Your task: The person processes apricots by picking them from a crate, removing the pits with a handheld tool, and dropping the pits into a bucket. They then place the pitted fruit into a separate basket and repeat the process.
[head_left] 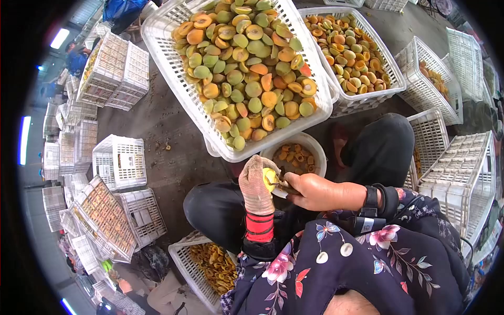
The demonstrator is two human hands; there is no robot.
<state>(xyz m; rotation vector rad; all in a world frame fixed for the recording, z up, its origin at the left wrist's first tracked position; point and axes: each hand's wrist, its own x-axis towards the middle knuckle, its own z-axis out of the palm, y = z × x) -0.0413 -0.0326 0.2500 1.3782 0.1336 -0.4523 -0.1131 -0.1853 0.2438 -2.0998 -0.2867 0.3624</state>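
My left hand [254, 182], in a pale knitted work glove, is closed around a yellow-fleshed apricot half [270, 179]. Bare and closed, my right hand [321, 191] grips a small pitting knife [282, 185], its tip against the fruit; most of its handle is hidden in the fingers. Just beyond the hands stands a white bucket [321, 155] with orange-brown pieces inside. Above it, a large white crate [176, 84] is heaped with green and orange apricot halves [247, 79].
Another white crate [398, 84] of hollowed halves stands at the upper right. Beside my left leg is a crate [181, 262] of darker fruit pieces. Stacked crates [116, 71] line the left, more crates [457, 173] the right. Other people sit at the far left.
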